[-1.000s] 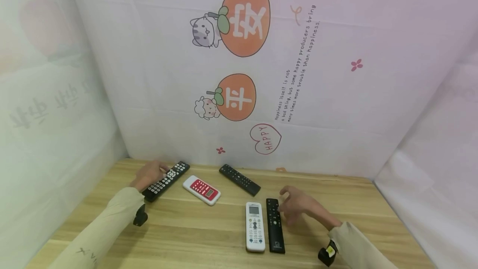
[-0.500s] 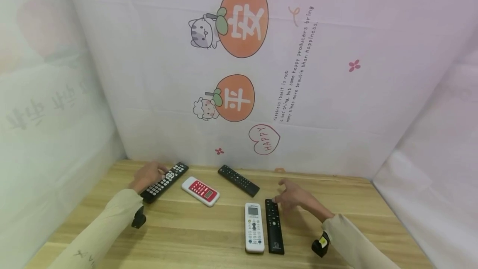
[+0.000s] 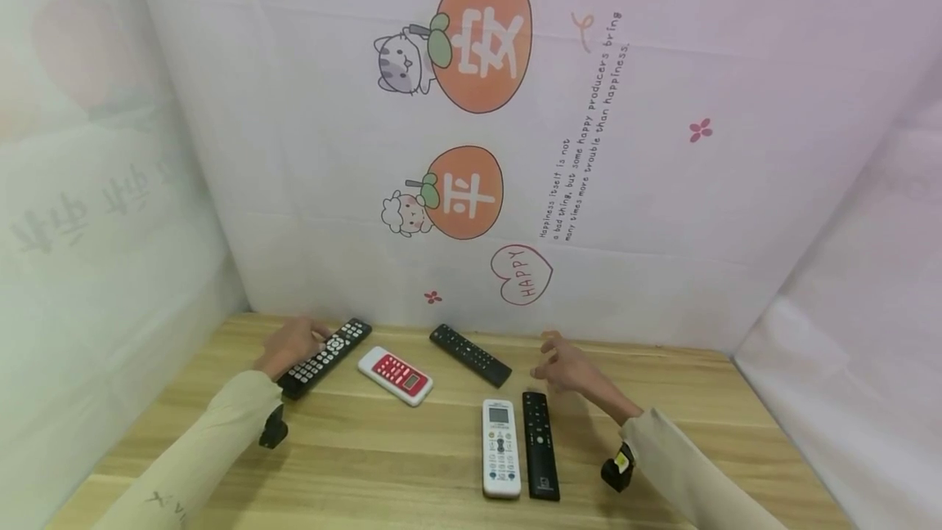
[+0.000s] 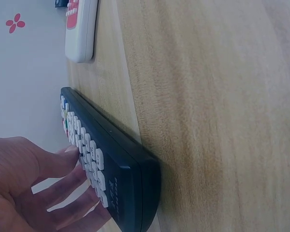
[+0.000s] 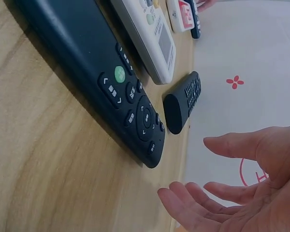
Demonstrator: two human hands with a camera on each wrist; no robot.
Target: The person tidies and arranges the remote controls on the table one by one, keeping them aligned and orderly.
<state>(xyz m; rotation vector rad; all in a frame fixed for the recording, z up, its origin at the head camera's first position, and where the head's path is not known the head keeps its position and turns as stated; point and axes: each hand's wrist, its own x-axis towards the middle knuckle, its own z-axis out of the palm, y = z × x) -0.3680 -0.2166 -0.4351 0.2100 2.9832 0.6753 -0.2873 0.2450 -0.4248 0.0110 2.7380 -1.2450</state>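
Head view: at 8 o'clock on the table (image 3: 397, 489), my left grip (image 3: 292, 346) lies over a white-keyed black remote (image 3: 329, 355), thumb at its keys; I cannot tell whether it holds. My right grip (image 3: 568, 363), wide, hovers near the 12 o'clock end of a slim black remote (image 3: 540, 446) at 5 o'clock.

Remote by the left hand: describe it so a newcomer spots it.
On the wooden table, go to the far-left part, near the left hand. The slanted black remote there lies left of a white remote with a red panel. Its many white buttons set it apart: the other two black remotes have mostly dark buttons.
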